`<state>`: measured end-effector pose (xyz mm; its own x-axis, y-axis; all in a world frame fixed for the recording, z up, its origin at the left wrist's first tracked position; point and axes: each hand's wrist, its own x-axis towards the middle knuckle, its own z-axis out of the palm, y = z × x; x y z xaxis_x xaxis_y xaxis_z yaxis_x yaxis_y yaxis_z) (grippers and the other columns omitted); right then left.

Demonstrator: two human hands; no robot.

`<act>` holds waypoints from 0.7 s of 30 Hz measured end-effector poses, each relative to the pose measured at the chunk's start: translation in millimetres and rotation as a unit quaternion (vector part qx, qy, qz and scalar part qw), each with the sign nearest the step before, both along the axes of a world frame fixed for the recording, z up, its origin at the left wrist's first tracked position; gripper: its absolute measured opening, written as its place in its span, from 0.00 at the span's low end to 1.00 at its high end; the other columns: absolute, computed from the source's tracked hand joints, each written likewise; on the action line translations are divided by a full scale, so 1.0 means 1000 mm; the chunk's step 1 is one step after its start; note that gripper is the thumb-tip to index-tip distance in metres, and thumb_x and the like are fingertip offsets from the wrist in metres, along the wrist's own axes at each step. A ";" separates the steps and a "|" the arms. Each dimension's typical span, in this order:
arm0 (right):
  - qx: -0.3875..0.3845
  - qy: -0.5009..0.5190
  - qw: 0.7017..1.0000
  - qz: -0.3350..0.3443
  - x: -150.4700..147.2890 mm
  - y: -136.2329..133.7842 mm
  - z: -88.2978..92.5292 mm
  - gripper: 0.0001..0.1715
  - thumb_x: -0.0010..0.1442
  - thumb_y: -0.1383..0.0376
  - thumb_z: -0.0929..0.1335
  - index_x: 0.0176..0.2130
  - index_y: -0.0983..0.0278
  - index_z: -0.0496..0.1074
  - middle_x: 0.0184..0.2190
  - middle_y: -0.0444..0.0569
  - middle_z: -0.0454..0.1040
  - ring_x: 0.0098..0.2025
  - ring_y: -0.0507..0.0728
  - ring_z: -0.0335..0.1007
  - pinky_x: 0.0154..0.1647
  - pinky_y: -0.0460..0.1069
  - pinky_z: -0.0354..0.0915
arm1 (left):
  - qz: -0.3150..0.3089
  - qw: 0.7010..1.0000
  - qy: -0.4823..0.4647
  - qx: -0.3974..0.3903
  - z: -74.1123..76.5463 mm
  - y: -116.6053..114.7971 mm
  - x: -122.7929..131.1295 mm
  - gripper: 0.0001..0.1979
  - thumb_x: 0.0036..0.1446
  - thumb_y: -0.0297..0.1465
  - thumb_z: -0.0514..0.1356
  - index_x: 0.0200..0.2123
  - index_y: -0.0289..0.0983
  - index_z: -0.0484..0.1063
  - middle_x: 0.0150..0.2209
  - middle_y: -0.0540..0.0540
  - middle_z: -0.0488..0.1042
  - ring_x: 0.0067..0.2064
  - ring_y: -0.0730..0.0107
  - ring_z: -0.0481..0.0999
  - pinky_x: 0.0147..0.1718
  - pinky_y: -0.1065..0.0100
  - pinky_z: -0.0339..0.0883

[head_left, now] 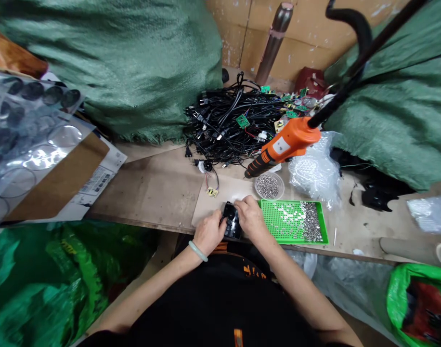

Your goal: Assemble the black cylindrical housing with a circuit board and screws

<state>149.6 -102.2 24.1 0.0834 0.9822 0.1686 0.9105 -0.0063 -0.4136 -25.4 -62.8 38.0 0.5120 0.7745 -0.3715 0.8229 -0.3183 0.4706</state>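
Note:
A small black plastic part (230,219) lies at the near edge of the wooden bench (159,188), on a pale mat (220,193). My left hand (209,234) grips its left side, fingers curled round it; a pale green bangle is on that wrist. From the right, my right hand (250,216) closes over the part's top and right side. A green screw tray (292,221) holding several small screws sits just right of my right hand. Above it hangs an orange electric screwdriver (283,145), tip pointing down-left, untouched by either hand.
A round dish of screws (268,186) stands behind the tray. A tangle of black cables with green circuit boards (231,120) fills the back. A small wired board (212,191) lies on the mat. Green sacks (126,62) flank both sides; clear blister trays (29,135) sit left.

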 end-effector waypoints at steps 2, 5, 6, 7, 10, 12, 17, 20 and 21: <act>0.000 -0.013 1.000 0.007 -0.003 0.001 -0.002 0.16 0.74 0.67 0.63 0.46 0.64 0.80 0.37 0.53 0.70 0.40 0.60 0.68 0.44 0.53 0.69 | -0.003 1.000 0.009 0.005 0.000 -0.001 0.001 0.10 0.72 0.36 0.53 0.45 0.38 0.71 0.36 0.43 0.81 0.40 0.57 0.83 0.35 0.64 0.65; 0.003 -0.012 1.000 0.017 -0.005 0.003 -0.004 0.16 0.73 0.67 0.63 0.46 0.65 0.80 0.37 0.54 0.71 0.41 0.61 0.68 0.45 0.54 0.69 | 0.001 1.000 0.011 0.004 0.002 0.000 0.001 0.10 0.73 0.36 0.53 0.44 0.38 0.71 0.36 0.43 0.81 0.41 0.56 0.84 0.35 0.64 0.65; 0.002 -0.005 1.000 0.019 -0.004 0.004 -0.004 0.16 0.73 0.67 0.63 0.46 0.65 0.80 0.37 0.54 0.71 0.41 0.62 0.68 0.45 0.54 0.69 | 0.003 1.000 0.010 0.002 0.003 0.001 0.001 0.10 0.73 0.36 0.53 0.44 0.38 0.71 0.36 0.43 0.81 0.41 0.56 0.84 0.35 0.64 0.65; 0.002 0.000 1.000 0.021 -0.003 0.005 -0.004 0.15 0.73 0.67 0.63 0.46 0.65 0.80 0.37 0.54 0.71 0.41 0.61 0.69 0.45 0.54 0.70 | 0.006 1.000 0.009 0.001 0.004 0.001 0.000 0.10 0.73 0.36 0.53 0.44 0.38 0.71 0.35 0.43 0.81 0.41 0.56 0.84 0.35 0.64 0.65; 0.003 0.033 0.999 0.027 0.005 0.008 -0.004 0.15 0.73 0.67 0.63 0.44 0.64 0.80 0.36 0.52 0.71 0.39 0.59 0.70 0.44 0.52 0.70 | 0.010 1.000 0.004 0.004 0.006 0.002 0.000 0.09 0.72 0.36 0.54 0.43 0.38 0.71 0.35 0.44 0.81 0.41 0.57 0.83 0.35 0.65 0.64; 0.012 0.077 0.996 0.039 0.010 0.008 -0.003 0.15 0.74 0.67 0.63 0.44 0.63 0.80 0.36 0.50 0.70 0.38 0.57 0.72 0.43 0.51 0.71 | 0.011 1.000 0.003 0.009 0.005 0.001 0.000 0.09 0.72 0.36 0.54 0.43 0.39 0.71 0.35 0.45 0.81 0.41 0.58 0.83 0.35 0.65 0.64; 0.066 0.176 0.982 0.018 0.020 0.004 0.000 0.12 0.72 0.66 0.65 0.43 0.63 0.79 0.35 0.50 0.73 0.38 0.57 0.73 0.41 0.50 0.71 | 0.010 1.000 0.008 0.016 0.003 -0.001 0.001 0.09 0.72 0.36 0.54 0.43 0.38 0.71 0.36 0.44 0.81 0.41 0.57 0.83 0.36 0.64 0.64; 0.079 0.192 0.978 0.008 0.022 0.002 0.004 0.11 0.72 0.66 0.66 0.42 0.63 0.79 0.34 0.50 0.73 0.37 0.57 0.72 0.39 0.51 0.70 | 0.008 1.000 0.015 0.017 0.004 -0.002 0.002 0.10 0.72 0.36 0.54 0.43 0.38 0.71 0.35 0.44 0.81 0.41 0.57 0.83 0.36 0.64 0.64; 0.079 0.193 0.978 0.011 0.023 0.001 0.005 0.11 0.72 0.66 0.66 0.42 0.63 0.79 0.35 0.50 0.73 0.37 0.57 0.72 0.40 0.51 0.70 | 0.008 1.000 0.018 0.018 0.005 -0.002 0.002 0.10 0.72 0.36 0.53 0.43 0.38 0.71 0.35 0.44 0.81 0.41 0.57 0.83 0.36 0.64 0.64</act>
<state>172.1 -100.9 29.3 0.1501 0.9484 0.2794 0.6858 0.1038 -0.7204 -23.5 -64.7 42.8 0.4857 0.7958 -0.3616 0.8447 -0.3209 0.4284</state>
